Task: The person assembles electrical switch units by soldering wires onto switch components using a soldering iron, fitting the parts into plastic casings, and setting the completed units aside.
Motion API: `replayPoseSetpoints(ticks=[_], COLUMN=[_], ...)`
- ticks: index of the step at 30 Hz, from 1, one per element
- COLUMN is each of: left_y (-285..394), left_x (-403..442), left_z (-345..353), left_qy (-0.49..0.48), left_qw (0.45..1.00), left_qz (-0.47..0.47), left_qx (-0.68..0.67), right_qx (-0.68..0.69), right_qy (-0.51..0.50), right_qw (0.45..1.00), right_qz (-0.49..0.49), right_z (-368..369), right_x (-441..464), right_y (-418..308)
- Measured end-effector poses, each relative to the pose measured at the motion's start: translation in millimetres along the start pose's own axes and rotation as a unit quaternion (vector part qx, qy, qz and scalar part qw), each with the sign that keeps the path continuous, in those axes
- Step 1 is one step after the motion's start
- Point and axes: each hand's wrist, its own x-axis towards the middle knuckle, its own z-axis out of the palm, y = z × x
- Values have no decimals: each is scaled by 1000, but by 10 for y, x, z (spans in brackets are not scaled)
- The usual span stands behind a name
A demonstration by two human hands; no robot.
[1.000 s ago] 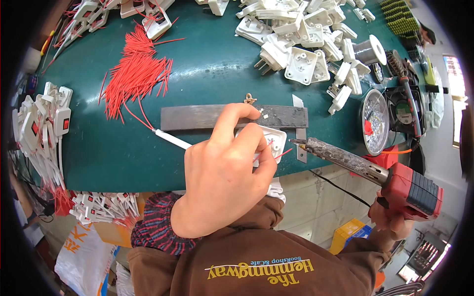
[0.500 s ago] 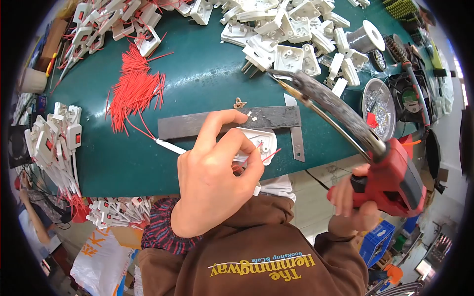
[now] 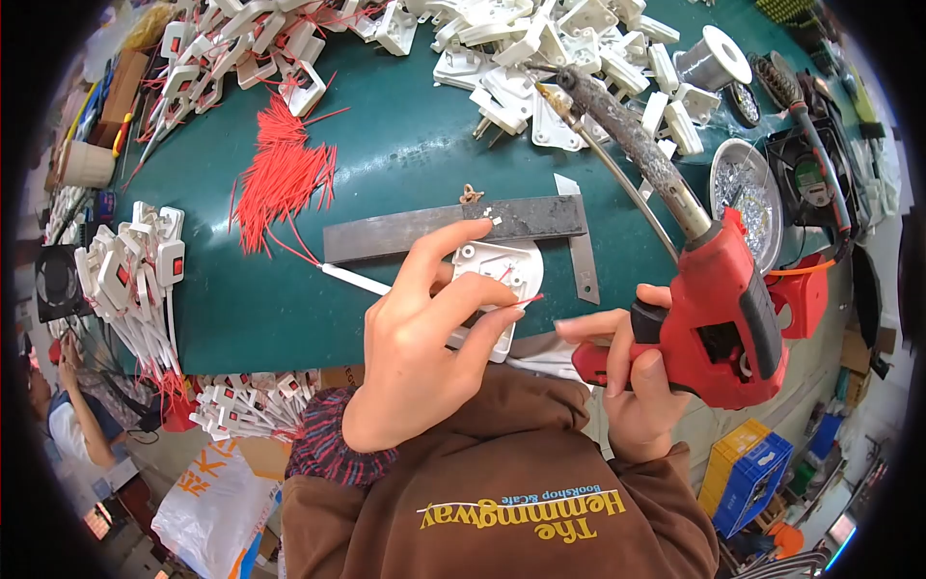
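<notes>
My left hand bends over a white plastic plug housing, thumb and index finger pinched on a thin red wire. A white-sheathed cable with red wire ends runs out from under this hand. Beside the housing, at its far side, lies a dark metal bar with small white bits on it. My right hand is closed round the handle of a red soldering gun, some fingers stretched out. The gun's tip points away, over the white housings at the back.
A heap of white plug housings lies at the back. Red wires are bunched at the left, with white switch assemblies near the edge. At right stand a solder spool, a metal bowl and a fan. A steel blade crosses under the bar.
The soldering gun has shifted left and toward my body, turning more upright. My left hand remains at the housing, whose near end now shows more. The whole view has shifted slightly.
</notes>
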Motion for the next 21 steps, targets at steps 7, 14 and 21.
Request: replayPoseSetpoints(ticks=[7,14,21], left_y=[-50,-52,-45], left_x=[-24,-1,66], left_z=[37,-41,-137], left_qy=[32,8,-60], left_qw=[999,996,996], left_qz=[23,-15,-16], left_qx=[-18,-89,-66], right_qx=[23,-138,-164], right_qy=[-136,-122,-159], right_qw=[989,981,954], right_qz=[-60,-57,-196], right_z=[28,98,57], right_x=[35,-13,83], right_y=[52,29,7])
